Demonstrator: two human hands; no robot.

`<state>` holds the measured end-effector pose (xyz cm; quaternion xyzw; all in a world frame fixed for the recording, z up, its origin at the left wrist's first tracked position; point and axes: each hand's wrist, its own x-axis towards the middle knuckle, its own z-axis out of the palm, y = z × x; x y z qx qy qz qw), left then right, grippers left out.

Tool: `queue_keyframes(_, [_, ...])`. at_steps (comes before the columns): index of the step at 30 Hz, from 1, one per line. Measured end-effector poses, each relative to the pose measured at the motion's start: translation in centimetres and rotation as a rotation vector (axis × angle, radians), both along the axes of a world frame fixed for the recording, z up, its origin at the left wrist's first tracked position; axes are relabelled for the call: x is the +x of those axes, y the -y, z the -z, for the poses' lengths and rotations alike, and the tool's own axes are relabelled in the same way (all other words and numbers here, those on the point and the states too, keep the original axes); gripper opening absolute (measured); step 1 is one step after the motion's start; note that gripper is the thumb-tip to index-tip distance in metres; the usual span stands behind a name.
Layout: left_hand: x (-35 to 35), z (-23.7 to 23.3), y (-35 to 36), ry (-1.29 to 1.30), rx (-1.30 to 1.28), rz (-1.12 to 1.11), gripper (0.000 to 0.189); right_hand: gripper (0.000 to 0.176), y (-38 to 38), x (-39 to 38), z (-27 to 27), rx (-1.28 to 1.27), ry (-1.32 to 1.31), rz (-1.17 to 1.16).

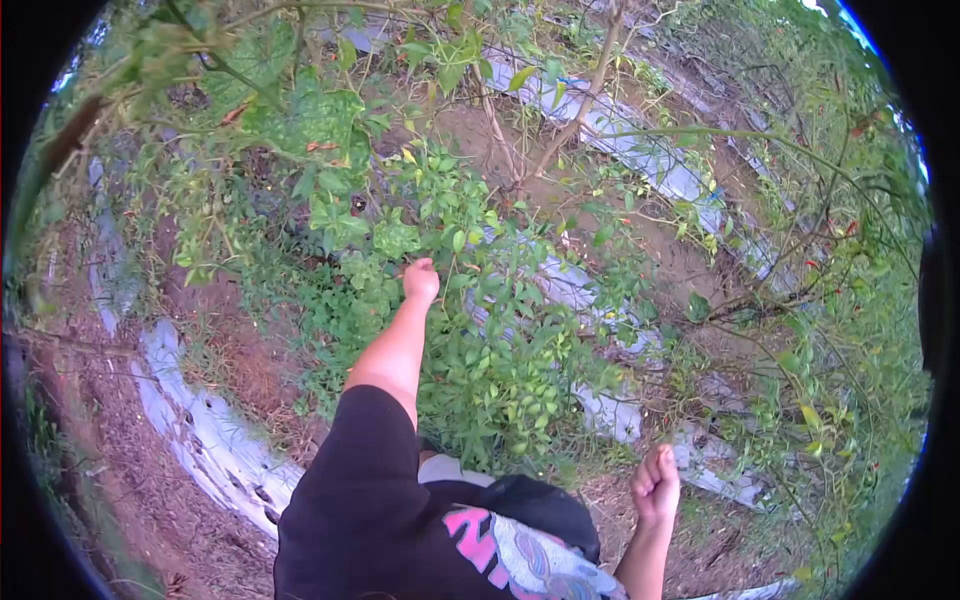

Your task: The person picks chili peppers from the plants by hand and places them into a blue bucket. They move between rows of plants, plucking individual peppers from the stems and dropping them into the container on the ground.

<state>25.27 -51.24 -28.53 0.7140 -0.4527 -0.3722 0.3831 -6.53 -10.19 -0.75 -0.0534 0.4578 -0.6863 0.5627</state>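
My left hand (421, 280) reaches forward into the leafy green plants (450, 200), its fingers curled together at the edge of the foliage. Whatever it may grip is too small to make out. At the lower right, my right hand (656, 484) is raised beside my body with its fingers folded in. Any object inside that hand is hidden. Between the two hands stands a dense bush (510, 390) with light green leaves.
Pale plastic sheeting (215, 440) with holes runs along the ground at the left, and another strip (650, 165) crosses the upper right. Thin branches (590, 100) rise ahead. Small red fruits (811, 264) dot the plants at the right.
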Motion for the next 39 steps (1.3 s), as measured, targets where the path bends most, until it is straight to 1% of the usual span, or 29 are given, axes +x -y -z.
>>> queue_keyframes(2, [0.1,3.6,2.8,0.079,0.026,0.080,0.022,0.017,-0.8,0.8,0.8,0.078,-0.028,-0.026])
queue_keyframes(3, [-0.2,3.8,3.9,0.126,0.098,0.152,0.023,0.015,-1.1,1.0,0.8,0.125,-0.016,-0.051])
queue_keyframes(5, [-0.6,1.7,4.9,0.228,0.244,0.311,0.024,0.013,-2.2,1.3,1.2,0.169,0.020,-0.044])
queue_keyframes(6, [-1.2,-1.1,4.6,0.269,0.244,0.373,0.027,0.012,-2.8,1.3,1.9,0.187,0.014,-0.030])
queue_keyframes(7, [-1.5,1.2,5.4,0.382,0.189,0.495,0.027,0.011,-3.5,1.4,2.6,0.206,0.009,-0.014])
queue_keyframes(9, [-1.3,7.2,8.0,0.607,0.070,0.735,0.029,0.010,-4.5,1.4,3.6,0.238,0.016,0.002])
queue_keyframes(10, [-1.8,8.0,9.0,0.472,0.120,0.768,0.032,0.010,-4.9,1.5,4.0,0.251,0.028,0.001])
queue_keyframes(11, [-2.0,9.0,9.1,0.452,0.121,0.763,0.033,0.010,-5.2,1.7,4.3,0.265,0.041,-0.001])
queue_keyframes(13, [-2.2,8.7,8.9,0.415,0.125,0.752,0.033,0.009,-5.5,1.9,4.9,0.275,0.055,0.015])
queue_keyframes(14, [-2.1,9.0,9.0,0.433,0.118,0.805,0.032,0.009,-5.5,2.1,5.1,0.288,0.053,0.027])
queue_keyframes(17, [-2.2,7.2,7.9,0.468,0.057,0.723,0.032,0.008,-5.0,2.5,5.4,0.314,0.058,0.046])
queue_keyframes(18, [-2.6,4.6,7.1,0.564,0.104,0.697,0.031,0.007,-4.7,2.6,5.5,0.325,0.064,0.047])
queue_keyframes(19, [-3.3,1.1,6.1,0.660,0.151,0.668,0.030,0.007,-4.5,2.8,5.6,0.329,0.061,0.049])
queue_keyframes(21, [-3.3,1.1,5.8,0.743,0.219,0.616,0.030,0.007,-4.1,3.1,5.6,0.337,0.053,0.052])
queue_keyframes(23, [-2.5,4.6,6.6,0.711,0.242,0.570,0.029,0.009,-3.6,3.3,5.5,0.336,0.051,0.053])
queue_keyframes(26, [-1.1,5.3,6.1,0.645,0.216,0.508,0.027,0.009,-2.8,3.7,5.2,0.327,0.050,0.058])
queue_keyframes(29, [0.0,6.4,4.3,0.193,0.149,0.178,0.023,0.009,-2.2,4.1,5.1,0.319,0.062,0.055])
queue_keyframes(32, [1.4,10.6,4.4,0.105,0.143,0.138,0.019,0.010,-1.8,4.7,5.4,0.318,0.067,0.033])
queue_keyframes(33, [1.6,9.0,3.9,0.151,0.163,0.160,0.019,0.010,-1.6,4.8,5.6,0.314,0.067,0.024])
queue_keyframes(34, [1.5,5.4,3.2,0.198,0.184,0.182,0.020,0.010,-1.5,5.0,5.6,0.310,0.067,0.015])
queue_keyframes(35, [1.5,3.2,2.8,0.245,0.205,0.204,0.020,0.010,-1.3,5.1,5.6,0.317,0.059,-0.002])
queue_keyframes(38, [2.0,6.1,3.2,0.385,0.173,0.186,0.024,0.012,-1.2,5.5,5.7,0.325,0.051,-0.020])
queue_keyframes(39, [2.1,5.7,2.9,0.386,0.192,0.215,0.024,0.011,-1.1,5.8,5.6,0.331,0.055,-0.016])
